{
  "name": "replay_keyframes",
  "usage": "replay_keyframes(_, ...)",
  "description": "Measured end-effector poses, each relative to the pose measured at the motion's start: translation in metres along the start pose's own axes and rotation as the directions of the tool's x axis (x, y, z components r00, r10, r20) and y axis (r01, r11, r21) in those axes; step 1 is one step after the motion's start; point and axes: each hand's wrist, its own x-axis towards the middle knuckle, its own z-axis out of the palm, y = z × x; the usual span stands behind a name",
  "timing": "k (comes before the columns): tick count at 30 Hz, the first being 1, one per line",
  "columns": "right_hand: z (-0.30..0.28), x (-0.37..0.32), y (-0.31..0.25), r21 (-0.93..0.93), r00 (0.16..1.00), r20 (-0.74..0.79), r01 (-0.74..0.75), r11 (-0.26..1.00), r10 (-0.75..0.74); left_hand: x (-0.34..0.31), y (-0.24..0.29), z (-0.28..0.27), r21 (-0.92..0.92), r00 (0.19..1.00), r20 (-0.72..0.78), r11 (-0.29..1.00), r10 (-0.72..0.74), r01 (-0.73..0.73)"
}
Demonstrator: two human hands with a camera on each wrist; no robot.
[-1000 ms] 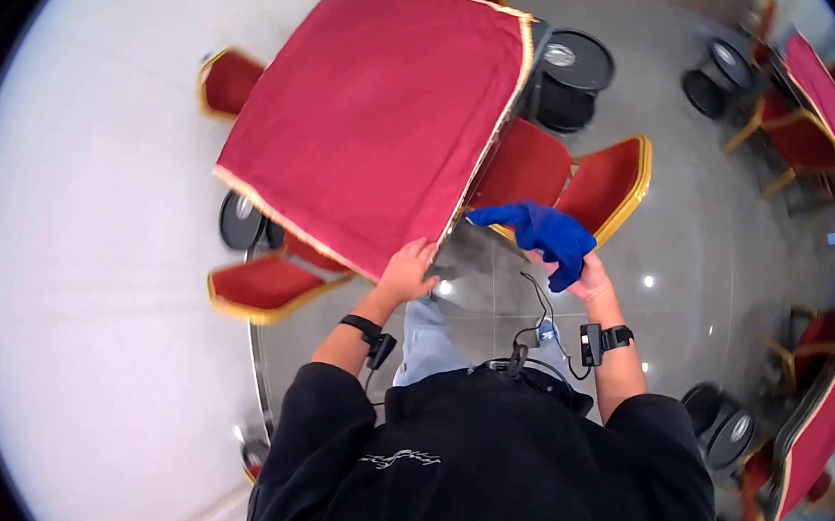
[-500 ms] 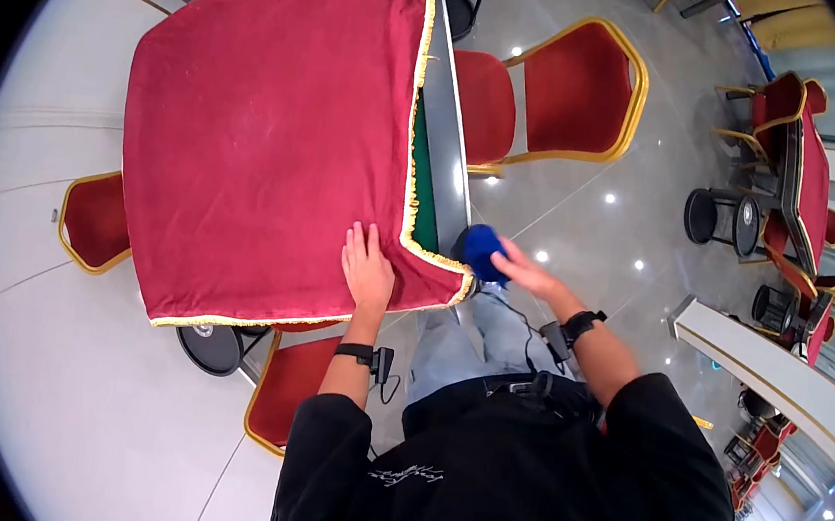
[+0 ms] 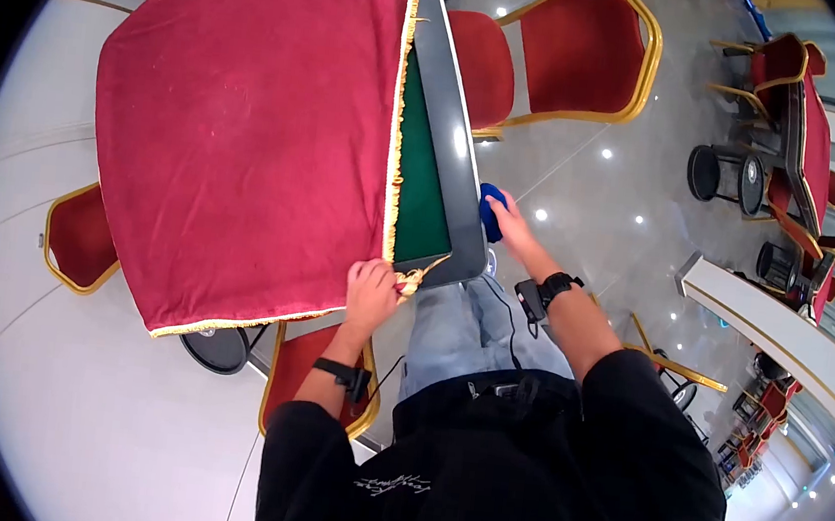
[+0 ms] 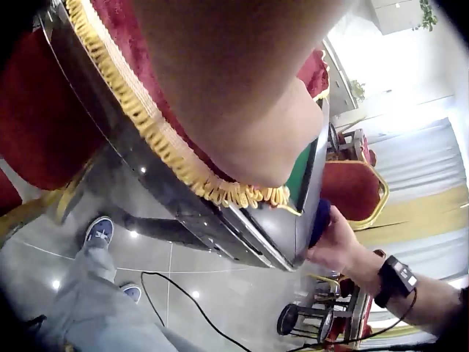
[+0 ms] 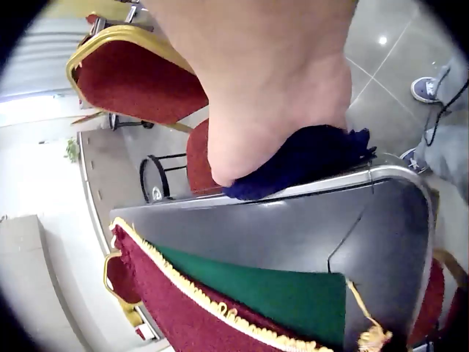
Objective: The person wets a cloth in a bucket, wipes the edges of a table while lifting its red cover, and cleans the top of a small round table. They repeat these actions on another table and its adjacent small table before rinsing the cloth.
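A red cloth with gold fringe [image 3: 249, 134] covers most of a table whose grey rim [image 3: 460, 179] and green surface [image 3: 421, 201] show along the right side. At the near edge, my left hand [image 3: 372, 296] grips the cloth by its corner, beside a gold tassel [image 3: 412, 280]. My right hand [image 3: 513, 228] holds a blue cloth [image 3: 490, 212] against the outer side of the rim. In the right wrist view the blue cloth [image 5: 304, 163] lies bunched under the right hand [image 5: 278, 103], along the metal edge.
A red chair with a gold frame [image 3: 583, 50] stands beyond the table's right side; another [image 3: 83, 238] is at the left. Near the front edge are a round black tray [image 3: 216, 350] and a red chair [image 3: 301, 370]. More covered tables and chairs stand at far right.
My left hand has gone from lying flat on the red cloth to gripping its corner, which is folded back, baring more green surface and rim. My right hand brought the blue cloth to the rim.
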Motion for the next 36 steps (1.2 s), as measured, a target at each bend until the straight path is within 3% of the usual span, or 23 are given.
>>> replay_keyframes(2,0.008,-0.008,-0.001,0.317,0.991,0.104,-0.119,0.941,0.09,-0.005,-0.005,-0.013,0.008,0.999,-0.033,1.0,-0.01,0.01)
replay_keyframes(3,0.005,-0.006,0.015,0.291,0.984,0.168,-0.107,0.951,0.059,-0.003,-0.004,-0.023,0.008,0.998,-0.056,1.0,-0.017,0.018)
replay_keyframes(6,0.003,-0.048,0.037,-0.012,0.956,0.211,0.213,0.977,-0.205,0.016,-0.009,-0.049,0.044,0.994,-0.104,0.998,0.043,-0.039)
replay_keyframes(7,-0.008,-0.056,0.06,-0.324,0.906,0.304,0.39,0.862,-0.296,0.027,-0.011,-0.056,0.052,0.988,-0.137,0.997,0.07,-0.063)
replay_keyframes(8,-0.018,-0.059,0.084,-0.576,0.843,0.418,0.534,0.619,-0.339,0.039,-0.014,-0.061,0.061,0.981,-0.17,0.994,0.097,-0.088)
replay_keyframes(11,-0.002,-0.089,0.05,-0.689,0.866,0.419,0.499,0.525,-0.273,0.113,-0.026,-0.064,0.005,0.97,-0.232,0.997,0.071,-0.072)
replay_keyframes(12,0.005,-0.084,0.046,-0.63,0.88,0.348,0.475,0.614,-0.324,0.145,-0.025,-0.064,-0.017,0.962,-0.269,0.998,0.047,-0.053)
replay_keyframes(14,0.024,-0.066,0.039,-0.472,0.899,0.19,0.436,0.766,-0.394,0.213,-0.029,-0.063,-0.062,0.981,-0.189,0.997,0.043,-0.056)
replay_keyframes(15,0.03,-0.051,0.05,-0.434,0.882,0.082,0.451,0.78,-0.464,0.246,-0.034,-0.058,-0.011,0.981,-0.188,0.998,0.056,-0.06)
replay_keyframes(18,0.051,-0.018,-0.031,-0.579,0.846,0.158,0.497,0.646,-0.51,0.319,-0.064,-0.039,0.118,0.978,-0.207,0.993,0.039,-0.014)
replay_keyframes(19,0.058,0.002,-0.053,-0.512,0.854,0.132,0.493,0.704,-0.503,0.336,-0.08,-0.03,0.14,0.973,-0.23,0.989,-0.008,0.041)
replay_keyframes(22,0.09,0.085,-0.118,-0.569,0.766,0.019,0.537,0.623,-0.643,0.347,-0.101,-0.035,0.133,0.952,-0.303,0.987,-0.05,0.094)
replay_keyframes(24,0.11,0.164,-0.167,-0.586,0.685,-0.054,0.567,0.579,-0.727,0.338,-0.109,-0.04,0.085,0.889,-0.401,0.957,-0.222,0.278)
replay_keyframes(26,0.131,0.226,-0.245,-0.576,0.712,-0.078,0.54,0.614,-0.698,0.329,-0.115,-0.039,0.071,0.782,-0.545,0.913,-0.302,0.403)
replay_keyframes(28,0.153,0.296,-0.314,-0.617,0.656,-0.086,0.556,0.557,-0.75,0.329,-0.104,-0.038,0.098,0.727,-0.541,0.827,-0.423,0.554)
replay_keyframes(29,0.164,0.329,-0.347,-0.557,0.704,-0.109,0.541,0.63,-0.702,0.332,-0.103,-0.038,0.092,0.702,-0.561,0.809,-0.439,0.58)
replay_keyframes(31,0.183,0.388,-0.414,-0.577,0.678,-0.14,0.536,0.616,-0.722,0.336,-0.104,-0.037,0.078,0.651,-0.597,0.773,-0.469,0.629)
replay_keyframes(32,0.191,0.413,-0.445,-0.563,0.708,-0.135,0.521,0.641,-0.694,0.334,-0.101,-0.035,0.079,0.654,-0.568,0.759,-0.499,0.647)
replay_keyframes(34,0.206,0.454,-0.494,-0.592,0.666,-0.156,0.527,0.609,-0.729,0.336,-0.105,-0.035,0.084,0.657,-0.526,0.735,-0.541,0.673)
replay_keyframes(35,0.214,0.442,-0.523,-0.595,0.738,-0.156,0.46,0.659,-0.656,0.335,-0.106,-0.034,0.094,0.659,-0.509,0.725,-0.554,0.682)
replay_keyframes(36,0.221,0.454,-0.539,-0.559,0.737,-0.203,0.453,0.694,-0.645,0.33,-0.107,-0.035,0.141,0.688,-0.493,0.731,-0.533,0.668)
